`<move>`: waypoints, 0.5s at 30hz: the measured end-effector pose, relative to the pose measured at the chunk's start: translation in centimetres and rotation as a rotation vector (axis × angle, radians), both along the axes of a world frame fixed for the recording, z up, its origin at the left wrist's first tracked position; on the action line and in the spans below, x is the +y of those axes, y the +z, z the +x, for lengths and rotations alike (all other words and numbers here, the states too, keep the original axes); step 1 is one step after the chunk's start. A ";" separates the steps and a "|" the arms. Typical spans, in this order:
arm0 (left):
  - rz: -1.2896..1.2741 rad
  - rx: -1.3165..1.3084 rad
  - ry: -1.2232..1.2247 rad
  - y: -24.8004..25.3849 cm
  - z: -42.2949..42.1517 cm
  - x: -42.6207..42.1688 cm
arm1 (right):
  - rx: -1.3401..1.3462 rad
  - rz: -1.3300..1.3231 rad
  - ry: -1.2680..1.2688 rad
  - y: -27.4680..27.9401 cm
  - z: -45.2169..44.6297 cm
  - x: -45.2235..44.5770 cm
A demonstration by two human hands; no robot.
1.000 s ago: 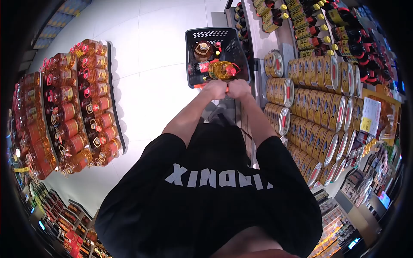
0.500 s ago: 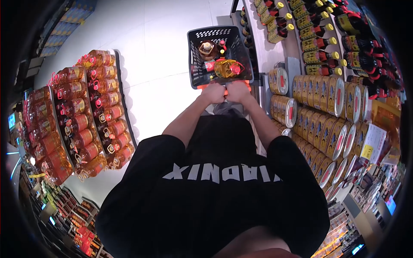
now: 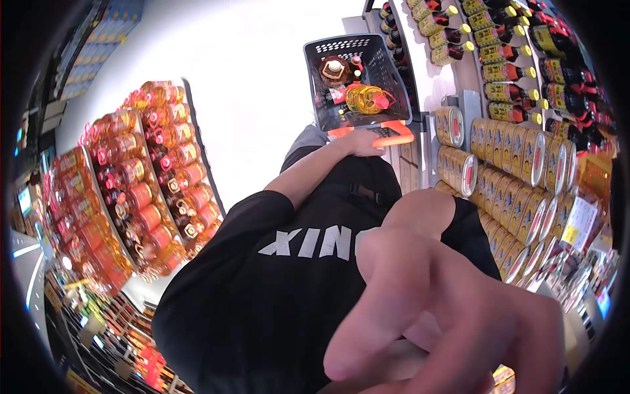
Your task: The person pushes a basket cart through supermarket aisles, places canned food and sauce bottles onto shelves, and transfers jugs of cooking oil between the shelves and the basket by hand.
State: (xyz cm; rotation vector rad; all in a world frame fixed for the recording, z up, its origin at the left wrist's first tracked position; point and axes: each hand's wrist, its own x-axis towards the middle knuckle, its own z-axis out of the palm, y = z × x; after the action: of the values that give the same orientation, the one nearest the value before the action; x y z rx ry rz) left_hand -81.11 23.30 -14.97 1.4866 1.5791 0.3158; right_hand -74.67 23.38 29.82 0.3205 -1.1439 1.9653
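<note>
The right hand (image 3: 433,282) has left the orange handle (image 3: 398,136) and is raised close to the camera; its fingers are partly bent, fingertips cut off, grasp indeterminable. The left hand (image 3: 359,142) alone now grips the handle of the black shopping basket (image 3: 315,113), located far centre beside the right shelving. A golden oil bottle (image 3: 365,98) lies inside. Legible marking: "XIN" on the black shirt (image 3: 282,308), remainder covered. Bottle labels and price card (image 3: 579,223): unreadable.

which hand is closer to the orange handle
Left. The left hand is closed on the orange handle; the right hand is raised close to the camera, well away from the handle.
</note>
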 end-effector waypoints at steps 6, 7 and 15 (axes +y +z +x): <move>-0.174 -0.233 -0.033 1.8 -6.9 1.3 | 0.015 -0.005 -0.148 0.2 -8.0 -2.0; -0.228 -0.261 -0.028 2.2 -7.3 1.4 | 0.004 -0.009 -0.168 0.4 -9.1 -2.2; -0.136 -0.253 -0.320 0.3 -6.4 2.6 | 0.003 -0.030 -0.321 0.3 -13.2 -0.3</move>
State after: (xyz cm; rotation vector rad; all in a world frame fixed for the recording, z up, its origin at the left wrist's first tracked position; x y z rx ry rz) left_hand -87.55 25.86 -14.71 1.5001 1.1219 0.1981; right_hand -87.87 23.10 30.14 0.1142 -1.0888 1.6970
